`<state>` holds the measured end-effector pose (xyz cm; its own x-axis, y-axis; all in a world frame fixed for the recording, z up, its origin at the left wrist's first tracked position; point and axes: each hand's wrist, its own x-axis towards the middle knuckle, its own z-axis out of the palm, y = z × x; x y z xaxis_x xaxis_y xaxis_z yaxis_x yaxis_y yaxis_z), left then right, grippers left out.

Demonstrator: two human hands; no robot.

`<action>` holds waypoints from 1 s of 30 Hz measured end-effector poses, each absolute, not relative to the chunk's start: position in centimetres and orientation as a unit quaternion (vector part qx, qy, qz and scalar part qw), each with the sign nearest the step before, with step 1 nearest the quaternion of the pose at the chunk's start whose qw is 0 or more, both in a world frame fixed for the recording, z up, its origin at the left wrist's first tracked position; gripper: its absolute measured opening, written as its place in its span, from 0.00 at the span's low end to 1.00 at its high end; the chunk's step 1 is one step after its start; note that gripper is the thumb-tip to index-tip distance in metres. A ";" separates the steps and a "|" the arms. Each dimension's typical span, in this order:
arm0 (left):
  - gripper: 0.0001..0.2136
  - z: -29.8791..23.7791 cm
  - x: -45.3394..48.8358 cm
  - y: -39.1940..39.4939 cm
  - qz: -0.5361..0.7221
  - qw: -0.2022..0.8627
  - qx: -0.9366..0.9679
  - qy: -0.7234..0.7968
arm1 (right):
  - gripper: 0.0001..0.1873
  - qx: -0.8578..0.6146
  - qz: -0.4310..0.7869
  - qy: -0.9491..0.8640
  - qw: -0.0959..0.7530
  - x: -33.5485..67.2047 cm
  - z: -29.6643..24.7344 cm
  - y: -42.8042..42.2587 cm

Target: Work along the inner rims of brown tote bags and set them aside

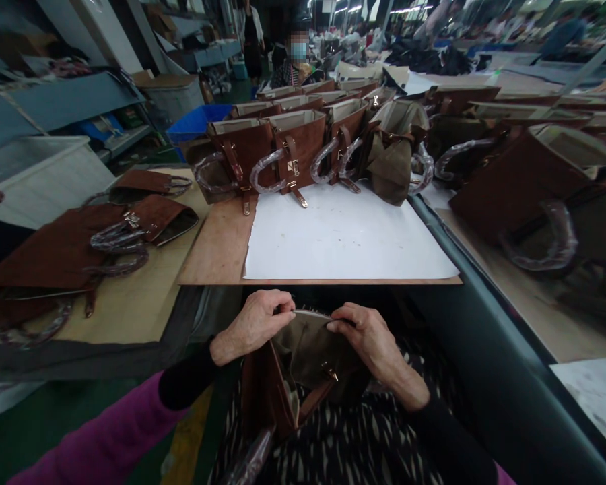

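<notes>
A brown leather handbag (277, 394) with an olive lining rests on my lap, below the table's front edge. My left hand (255, 325) pinches the bag's upper rim from the left, fingers closed on it. My right hand (366, 335) grips the same rim from the right, fingers curled over the edge. The bag's mouth is held open between both hands, and a small gold clasp (329, 372) shows inside. One plastic-wrapped handle (250, 458) hangs down at the bottom.
A white sheet (341, 239) lies on a wooden board in front of me. Behind it stand several brown handbags (295, 145) in rows. More bags (81, 246) lie flat at left and others (530, 182) at right. A person in a mask sits far back.
</notes>
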<state>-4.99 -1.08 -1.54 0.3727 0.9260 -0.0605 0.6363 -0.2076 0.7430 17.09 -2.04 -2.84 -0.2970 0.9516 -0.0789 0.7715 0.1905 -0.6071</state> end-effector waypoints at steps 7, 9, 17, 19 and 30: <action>0.05 -1.2 -4.7 -1.2 0.196 0.344 0.750 0.530 | 0.10 -0.550 0.239 -0.788 0.137 15.5 -2.8 -1.8; 0.05 -1.1 -4.7 -1.3 0.197 0.341 0.748 0.534 | 0.09 -0.553 0.266 -0.777 0.138 15.1 -2.5 -1.6; 0.05 -1.0 -4.8 -1.6 0.199 0.346 0.743 0.537 | 0.10 -0.550 0.355 -0.748 0.108 14.7 -1.1 -0.9; 0.05 -1.0 -4.7 -1.6 0.197 0.342 0.750 0.531 | 0.10 -0.537 0.361 -0.757 0.091 14.2 -1.0 -0.9; 0.05 -1.3 -4.7 -2.0 0.208 0.336 0.745 0.538 | 0.10 -0.505 0.358 -0.780 0.091 12.9 -1.7 -0.6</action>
<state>-4.69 -1.95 -1.34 0.3347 0.9409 -0.0528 0.6618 -0.1948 0.7240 12.86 -0.59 -1.73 -0.4737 0.8528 -0.2199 0.7231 0.2341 -0.6499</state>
